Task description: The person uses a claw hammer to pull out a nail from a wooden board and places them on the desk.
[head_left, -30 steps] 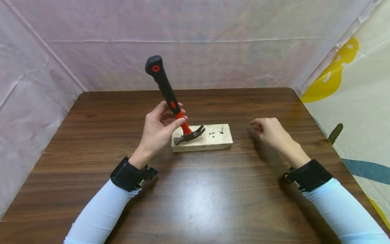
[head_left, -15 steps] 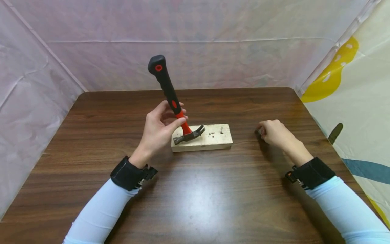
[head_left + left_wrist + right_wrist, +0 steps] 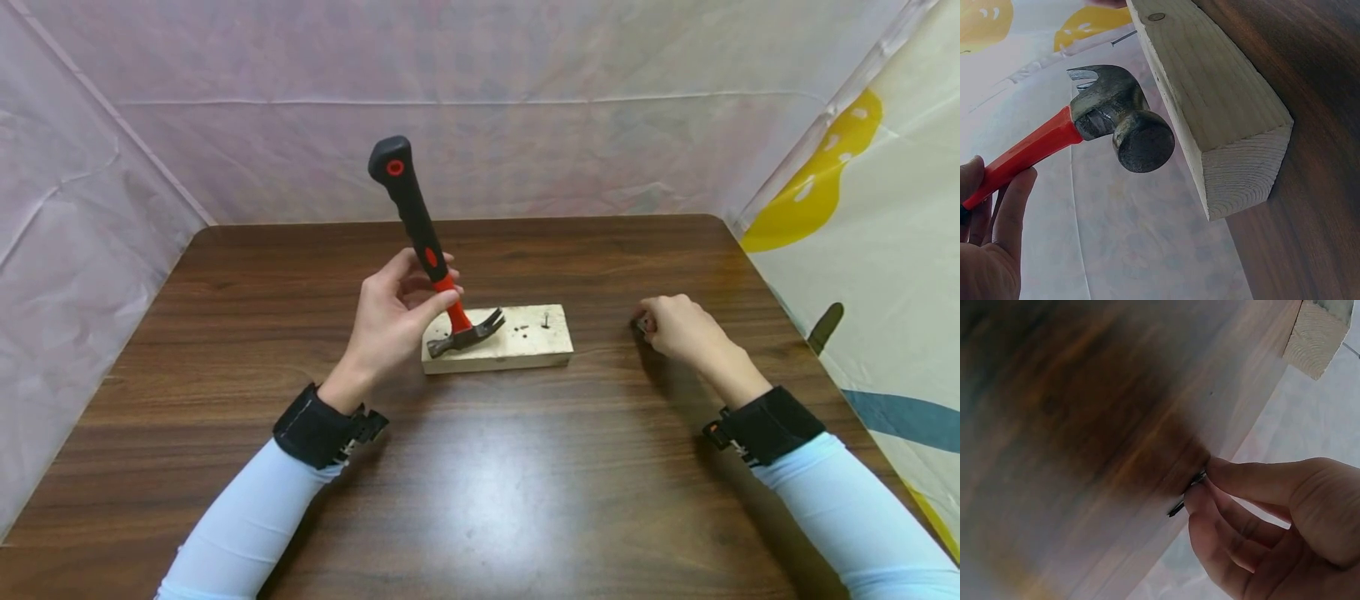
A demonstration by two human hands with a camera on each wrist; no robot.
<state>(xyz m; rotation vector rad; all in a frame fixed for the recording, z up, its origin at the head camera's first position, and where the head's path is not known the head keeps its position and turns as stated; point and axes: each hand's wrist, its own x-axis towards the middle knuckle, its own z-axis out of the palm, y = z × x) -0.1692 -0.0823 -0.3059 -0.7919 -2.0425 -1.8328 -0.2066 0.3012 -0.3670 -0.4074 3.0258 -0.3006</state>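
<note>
My left hand (image 3: 384, 315) grips the red neck of a claw hammer (image 3: 408, 204), its black handle pointing up. The hammer's steel head (image 3: 1110, 103) hangs close over the left part of a pale wooden block (image 3: 528, 354), the claw toward the right. A thin nail (image 3: 546, 320) stands upright near the block's right end. Off to the right of the block, my right hand (image 3: 684, 327) is low at the tabletop. Between thumb and fingertips it pinches a small, thin dark nail (image 3: 1175, 509), partly hidden by the fingers.
Everything is on a brown wood-grain table (image 3: 480, 483). Several small dark holes or marks (image 3: 521, 331) dot the block's top. Pale cloth sheeting (image 3: 525, 150) closes off the back and sides, with a yellow print (image 3: 795, 208) at right.
The right hand has shifted a little to the right and nearer, then stayed put. In the left hand the hammer's handle end has leaned slightly rightward. The block has not moved.
</note>
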